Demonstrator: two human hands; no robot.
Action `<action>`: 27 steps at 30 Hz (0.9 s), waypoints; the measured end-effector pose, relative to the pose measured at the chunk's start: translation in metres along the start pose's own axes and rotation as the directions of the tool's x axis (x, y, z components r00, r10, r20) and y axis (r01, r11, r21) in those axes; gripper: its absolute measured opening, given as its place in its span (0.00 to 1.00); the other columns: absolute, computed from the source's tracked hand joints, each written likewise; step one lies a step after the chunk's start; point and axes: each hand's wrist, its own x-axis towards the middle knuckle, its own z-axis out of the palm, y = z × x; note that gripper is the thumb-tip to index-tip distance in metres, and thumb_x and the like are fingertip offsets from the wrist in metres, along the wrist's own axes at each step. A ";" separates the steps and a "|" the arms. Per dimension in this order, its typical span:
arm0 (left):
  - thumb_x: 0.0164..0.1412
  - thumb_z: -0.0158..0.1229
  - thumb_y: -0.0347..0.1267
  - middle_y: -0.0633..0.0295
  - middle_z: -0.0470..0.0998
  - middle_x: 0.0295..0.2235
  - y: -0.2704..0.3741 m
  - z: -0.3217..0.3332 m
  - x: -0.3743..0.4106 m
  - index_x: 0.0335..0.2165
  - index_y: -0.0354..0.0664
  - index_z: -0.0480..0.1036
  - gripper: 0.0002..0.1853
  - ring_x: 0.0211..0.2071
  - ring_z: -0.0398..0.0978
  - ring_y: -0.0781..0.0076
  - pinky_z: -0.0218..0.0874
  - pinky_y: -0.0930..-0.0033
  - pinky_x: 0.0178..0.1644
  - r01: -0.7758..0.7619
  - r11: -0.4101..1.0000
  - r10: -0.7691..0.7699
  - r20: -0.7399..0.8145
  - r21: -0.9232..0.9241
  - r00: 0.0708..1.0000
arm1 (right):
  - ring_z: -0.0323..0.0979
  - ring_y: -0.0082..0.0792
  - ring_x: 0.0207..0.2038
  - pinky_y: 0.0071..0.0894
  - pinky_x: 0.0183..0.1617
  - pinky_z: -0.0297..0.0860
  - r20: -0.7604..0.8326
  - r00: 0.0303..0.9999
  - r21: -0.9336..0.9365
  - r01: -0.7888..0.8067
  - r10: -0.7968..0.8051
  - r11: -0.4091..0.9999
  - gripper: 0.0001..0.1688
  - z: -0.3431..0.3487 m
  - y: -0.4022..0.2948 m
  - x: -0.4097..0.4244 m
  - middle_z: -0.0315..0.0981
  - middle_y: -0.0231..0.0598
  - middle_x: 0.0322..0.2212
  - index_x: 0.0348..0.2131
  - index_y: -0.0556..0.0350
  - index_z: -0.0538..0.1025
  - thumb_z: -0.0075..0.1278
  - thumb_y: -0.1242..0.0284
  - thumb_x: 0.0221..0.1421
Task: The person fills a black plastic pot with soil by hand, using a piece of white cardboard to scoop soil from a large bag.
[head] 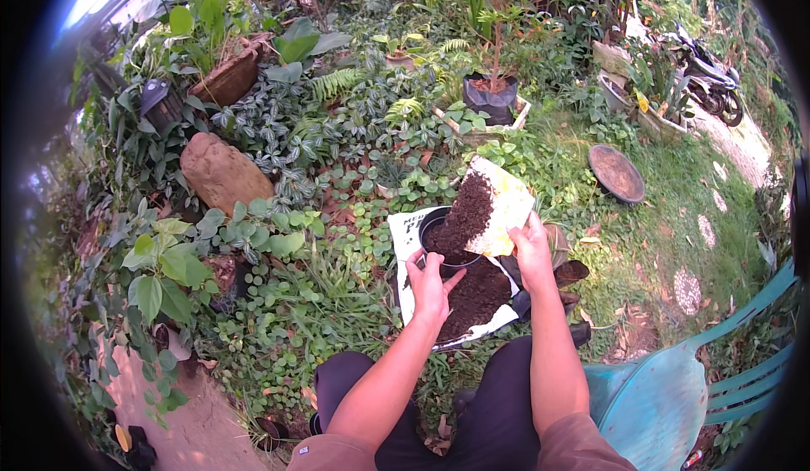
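My left hand point(430, 284) grips the near rim of a black plastic plant pot point(432, 220). Dark potting soil point(474, 205) slides down a white and yellow sheet-like scoop point(506, 199) into the pot. My right hand point(533, 246) pinches the scoop by its lower right edge and holds it tilted over the pot. Below both hands lies a white plastic sack point(400, 237) bearing printed letters. More loose dark soil point(478, 300) is spread on it, close to my left fingers. The pot's underside is hidden.
A teal plastic chair point(658, 401) stands at my right. Dark empty pots point(571, 273) lie beside the sack. A shallow round dish point(616, 173) leans on the grass. At the left are a large rock point(224, 172) and leafy plants point(166, 275). A bagged sapling point(492, 100) stands ahead.
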 end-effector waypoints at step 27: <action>0.59 0.50 0.28 0.53 0.61 0.47 -0.011 0.002 -0.023 0.51 0.44 0.51 0.24 0.46 0.67 0.60 0.72 0.50 0.48 -0.009 0.960 -0.025 0.117 0.279 0.993 | 0.69 0.29 0.49 0.30 0.55 0.63 -0.303 0.902 -0.100 0.292 -0.308 0.951 0.23 -0.014 0.000 0.005 0.69 0.43 0.49 0.55 0.65 0.60 0.40 0.83 0.61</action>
